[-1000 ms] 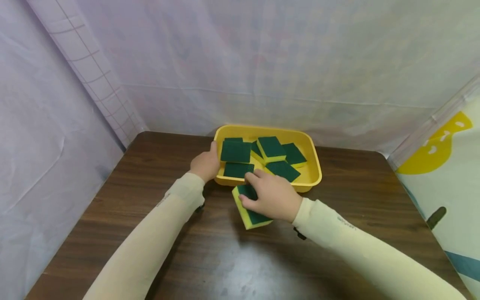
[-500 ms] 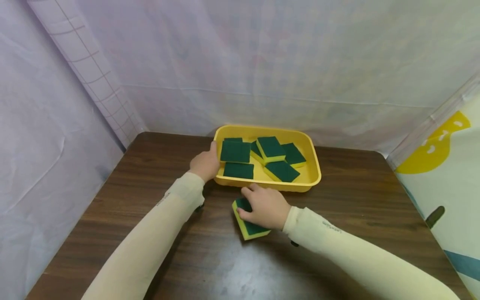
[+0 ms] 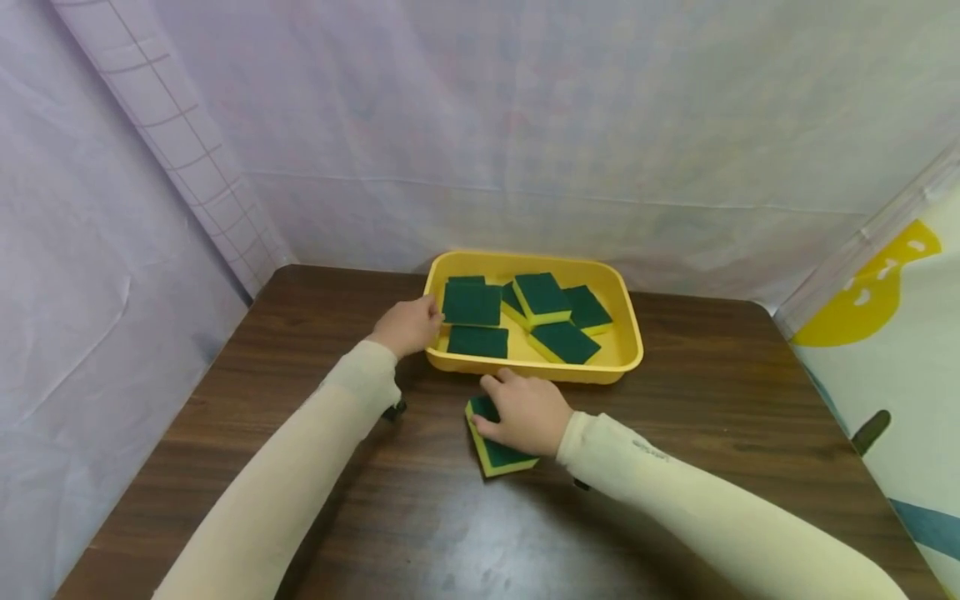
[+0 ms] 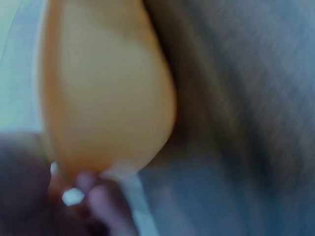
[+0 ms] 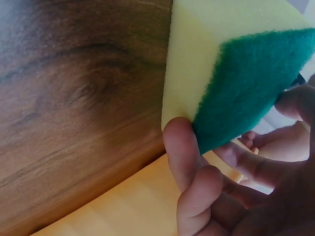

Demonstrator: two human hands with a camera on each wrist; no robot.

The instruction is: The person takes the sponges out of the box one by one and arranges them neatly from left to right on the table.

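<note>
Sponge [image 3: 498, 442] under right hand [image 3: 525, 414], beside tray [image 3: 628, 354]

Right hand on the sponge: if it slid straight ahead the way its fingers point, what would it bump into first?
Probably the near wall of the yellow plastic tray. The right hand, gripping the green-topped yellow sponge on the brown wooden table, points toward it; the gap looks small.

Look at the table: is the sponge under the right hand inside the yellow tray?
No, the sponge under the right hand lies on the brown table, just in front of the yellow tray.
</note>
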